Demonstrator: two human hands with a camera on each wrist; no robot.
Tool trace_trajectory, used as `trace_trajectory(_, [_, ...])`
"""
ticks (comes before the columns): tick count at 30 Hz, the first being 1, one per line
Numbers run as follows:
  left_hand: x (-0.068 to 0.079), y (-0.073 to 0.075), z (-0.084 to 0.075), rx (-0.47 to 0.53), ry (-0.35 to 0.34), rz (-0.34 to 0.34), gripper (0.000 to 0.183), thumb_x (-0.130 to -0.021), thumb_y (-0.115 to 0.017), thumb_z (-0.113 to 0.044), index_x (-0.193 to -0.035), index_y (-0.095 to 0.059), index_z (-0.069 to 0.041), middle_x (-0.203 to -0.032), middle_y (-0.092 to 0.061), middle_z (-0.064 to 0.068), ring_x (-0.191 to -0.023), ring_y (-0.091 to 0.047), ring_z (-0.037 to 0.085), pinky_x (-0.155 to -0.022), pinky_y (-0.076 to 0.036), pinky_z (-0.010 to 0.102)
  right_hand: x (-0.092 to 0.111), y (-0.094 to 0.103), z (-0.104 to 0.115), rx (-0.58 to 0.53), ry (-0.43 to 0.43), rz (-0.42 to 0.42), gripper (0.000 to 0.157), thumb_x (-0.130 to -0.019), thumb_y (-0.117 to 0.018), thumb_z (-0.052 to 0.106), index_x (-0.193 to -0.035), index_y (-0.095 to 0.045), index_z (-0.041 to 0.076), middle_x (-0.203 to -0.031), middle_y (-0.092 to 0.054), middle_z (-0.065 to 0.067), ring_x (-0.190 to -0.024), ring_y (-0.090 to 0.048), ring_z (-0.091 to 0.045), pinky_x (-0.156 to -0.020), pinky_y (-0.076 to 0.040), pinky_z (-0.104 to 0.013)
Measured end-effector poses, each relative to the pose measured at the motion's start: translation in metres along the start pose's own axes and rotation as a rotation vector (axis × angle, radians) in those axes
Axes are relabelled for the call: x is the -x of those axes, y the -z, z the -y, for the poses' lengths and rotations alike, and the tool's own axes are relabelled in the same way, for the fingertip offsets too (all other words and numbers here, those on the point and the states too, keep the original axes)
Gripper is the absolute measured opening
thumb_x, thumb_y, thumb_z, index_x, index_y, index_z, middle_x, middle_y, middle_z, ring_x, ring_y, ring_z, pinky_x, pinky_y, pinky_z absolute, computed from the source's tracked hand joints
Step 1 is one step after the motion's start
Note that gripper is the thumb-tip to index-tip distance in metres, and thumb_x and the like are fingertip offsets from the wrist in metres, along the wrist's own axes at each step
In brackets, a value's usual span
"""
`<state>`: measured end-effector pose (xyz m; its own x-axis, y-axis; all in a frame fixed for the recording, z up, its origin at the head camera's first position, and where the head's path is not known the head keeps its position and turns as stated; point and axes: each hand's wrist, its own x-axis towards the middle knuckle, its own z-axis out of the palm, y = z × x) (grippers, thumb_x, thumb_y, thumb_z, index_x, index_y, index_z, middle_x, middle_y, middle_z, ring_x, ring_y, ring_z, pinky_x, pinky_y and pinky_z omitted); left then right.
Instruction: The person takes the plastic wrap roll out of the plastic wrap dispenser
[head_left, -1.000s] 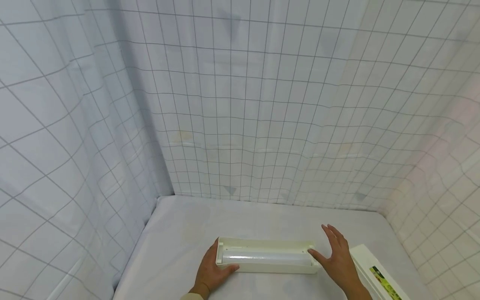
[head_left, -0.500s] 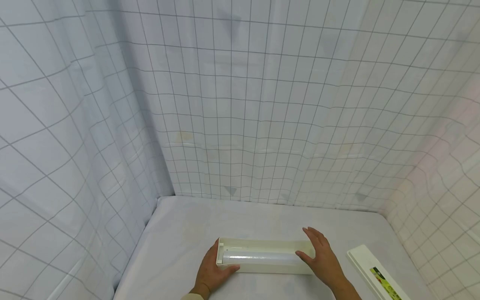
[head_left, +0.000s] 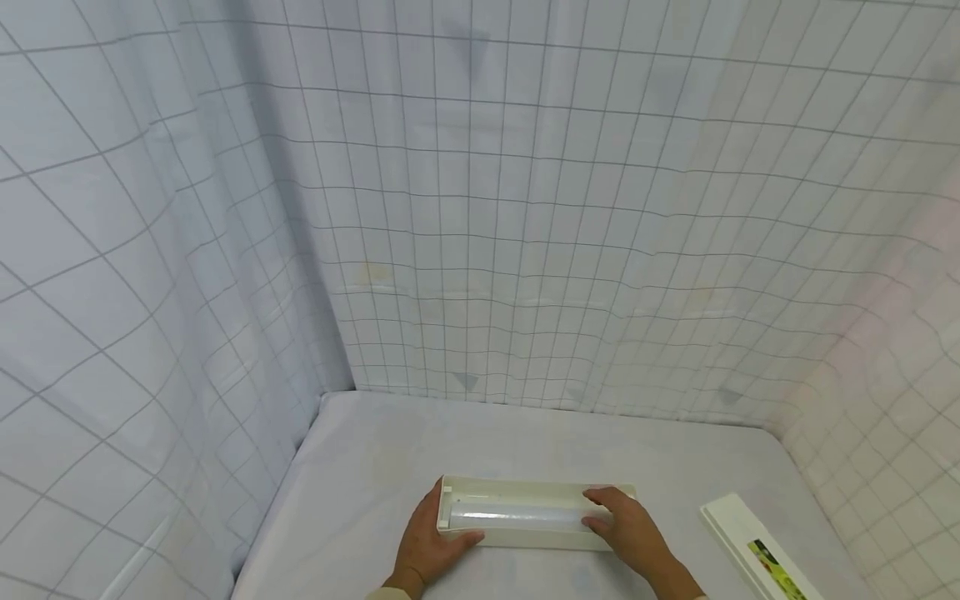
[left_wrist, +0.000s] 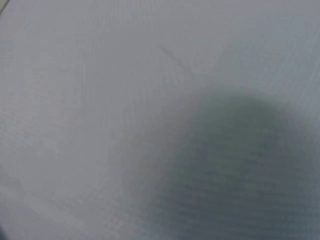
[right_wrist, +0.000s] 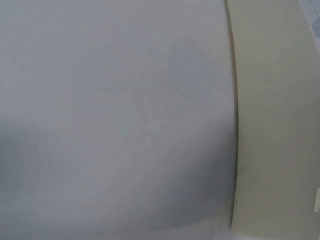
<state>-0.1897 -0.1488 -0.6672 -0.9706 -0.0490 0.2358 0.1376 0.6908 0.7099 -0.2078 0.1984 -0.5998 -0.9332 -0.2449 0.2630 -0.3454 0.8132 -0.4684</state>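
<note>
An open, long cream plastic box [head_left: 540,541], like a cling film dispenser, rests on the white-covered table with a shiny pale roll [head_left: 513,517] lying lengthwise inside. My left hand [head_left: 429,546] grips the box's left end, thumb along the front wall and fingers round the side. Over the right end of the box is my right hand [head_left: 632,533], thumb and forefinger bent and apart above the roll's right part; that end of the roll is hidden. Neither wrist view shows a hand. The box wall [right_wrist: 275,125] fills the right side of the right wrist view.
A long white lid [head_left: 738,525] with a green and yellow label lies slantwise on the table [head_left: 405,442], right of my right hand. Grid-patterned sheeting [head_left: 480,292] encloses the table at the back and both sides.
My right hand has moved left from beside the box's right end to over the roll, and its fingers have bent inward. My left hand keeps its grip on the box.
</note>
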Motion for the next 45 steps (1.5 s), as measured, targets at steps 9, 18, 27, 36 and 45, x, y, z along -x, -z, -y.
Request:
trace_trajectory(9, [0.001,-0.003,-0.001,0.011,-0.002,-0.003,0.112,-0.068,-0.087,-0.060,-0.152,-0.041,-0.002,-0.140,-0.062,0.016,-0.130,-0.059,0.035,-0.110,-0.048,0.052,-0.012,0.004,-0.011,-0.255,-0.081,0.326,0.056,-0.082,-0.081,0.039,-0.130,-0.067,0.016,-0.141,-0.064,-0.010,-0.131,-0.058,-0.041,-0.106,-0.049,-0.058])
trace_trajectory(18, [0.002,-0.003,0.000,0.025,0.010,-0.001,0.114,-0.067,-0.088,-0.061,-0.152,-0.041,-0.002,-0.142,-0.061,0.016,-0.132,-0.058,0.035,-0.111,-0.047,0.053,-0.023,0.000,-0.017,-0.268,-0.046,0.479,0.049,-0.085,-0.081,0.033,-0.128,-0.070,0.014,-0.134,-0.068,-0.009,-0.125,-0.063,-0.037,-0.104,-0.052,-0.052])
trace_trajectory(27, [0.002,-0.002,-0.002,0.023,0.030,0.012,0.113,-0.067,-0.088,-0.060,-0.152,-0.041,-0.003,-0.143,-0.060,0.017,-0.132,-0.057,0.036,-0.112,-0.046,0.053,-0.030,0.000,-0.013,-0.272,-0.119,0.531,0.042,-0.084,-0.083,0.025,-0.123,-0.074,0.013,-0.128,-0.072,-0.012,-0.123,-0.064,-0.039,-0.101,-0.054,-0.053])
trace_trajectory(36, [0.001,-0.001,-0.001,0.014,0.013,-0.003,0.113,-0.066,-0.088,-0.060,-0.152,-0.041,-0.004,-0.140,-0.062,0.016,-0.129,-0.060,0.035,-0.110,-0.049,0.053,-0.031,0.000,-0.012,-0.274,-0.110,0.523,0.043,-0.084,-0.082,0.025,-0.123,-0.074,0.010,-0.127,-0.072,-0.014,-0.124,-0.062,-0.042,-0.102,-0.052,-0.056])
trace_trajectory(45, [0.000,-0.002,0.000,0.015,0.003,0.000,0.112,-0.067,-0.088,-0.060,-0.152,-0.042,-0.003,-0.139,-0.063,0.015,-0.129,-0.060,0.035,-0.110,-0.049,0.053,-0.029,0.002,-0.007,-0.233,-0.083,0.470,0.043,-0.083,-0.082,0.025,-0.123,-0.074,0.010,-0.133,-0.069,-0.018,-0.127,-0.061,-0.043,-0.105,-0.048,-0.061])
